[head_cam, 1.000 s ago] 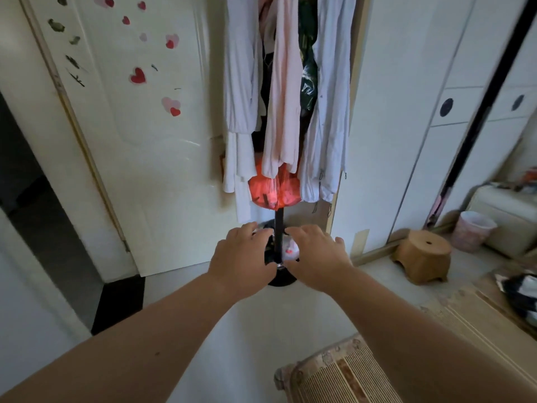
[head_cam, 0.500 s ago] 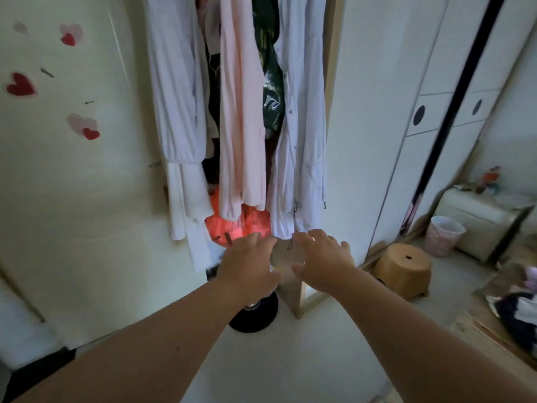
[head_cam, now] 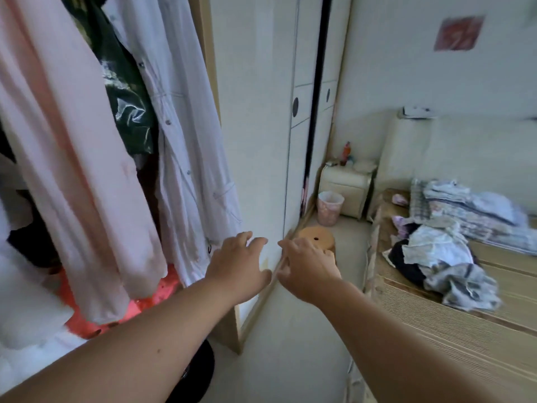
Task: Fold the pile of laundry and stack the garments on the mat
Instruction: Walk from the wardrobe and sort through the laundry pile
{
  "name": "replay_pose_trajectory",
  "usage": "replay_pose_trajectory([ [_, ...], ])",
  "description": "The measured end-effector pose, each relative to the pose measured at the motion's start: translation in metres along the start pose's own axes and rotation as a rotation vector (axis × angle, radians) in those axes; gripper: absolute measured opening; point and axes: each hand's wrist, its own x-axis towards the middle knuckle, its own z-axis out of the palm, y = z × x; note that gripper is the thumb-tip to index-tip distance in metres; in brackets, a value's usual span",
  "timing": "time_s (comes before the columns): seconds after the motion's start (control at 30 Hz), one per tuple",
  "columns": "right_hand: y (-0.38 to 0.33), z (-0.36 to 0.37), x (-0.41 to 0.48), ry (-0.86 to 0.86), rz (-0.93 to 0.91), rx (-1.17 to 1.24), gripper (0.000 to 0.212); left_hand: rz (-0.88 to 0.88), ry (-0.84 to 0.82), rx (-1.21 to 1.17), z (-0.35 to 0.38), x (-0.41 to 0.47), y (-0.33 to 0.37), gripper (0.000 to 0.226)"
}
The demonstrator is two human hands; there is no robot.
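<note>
A loose pile of laundry in white, grey and dark cloth lies on the woven straw mat at the right. Behind it rests a folded stack of checked and pale blue fabric. My left hand and my right hand are stretched out side by side in mid-air, fingers spread, holding nothing. Both hover in front of the white wardrobe, well left of the pile.
Pink and white garments hang on a coat stand at the left, its black base near my left forearm. A brown stool, a pink bin and a cream bedside cabinet stand along the white wardrobe.
The view has swung right, from the door and coat stand toward the mat with its laundry. Both hands stay extended, empty and a little farther apart.
</note>
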Motion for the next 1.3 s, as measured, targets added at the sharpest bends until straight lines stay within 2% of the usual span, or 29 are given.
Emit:
replay_pose_trajectory([
  [0.23, 0.075, 0.000, 0.056, -0.013, 0.228, 0.026, 0.040, 0.188, -0.093, -0.049, 0.039, 0.105, 0.026, 0.067],
  [0.57, 0.235, -0.030, 0.210, -0.040, 0.389, -0.022, 0.062, 0.282, -0.184, -0.069, 0.093, 0.333, 0.099, 0.066],
  [0.87, 0.345, -0.055, 0.317, -0.002, 0.495, -0.047, 0.054, 0.390, -0.252, -0.137, 0.126, 0.507, 0.158, 0.068],
  [0.93, 0.375, -0.056, 0.344, 0.027, 0.541, -0.046, 0.058, 0.442, -0.260, -0.125, 0.137, 0.551, 0.173, 0.069],
  [1.13, 0.453, -0.060, 0.421, 0.120, 0.698, -0.026, 0.053, 0.622, -0.284, -0.064, 0.163, 0.680, 0.221, 0.064],
  [1.3, 0.508, -0.064, 0.460, 0.160, 0.837, -0.011, 0.056, 0.766, -0.338, -0.034, 0.184, 0.757, 0.273, 0.065],
])
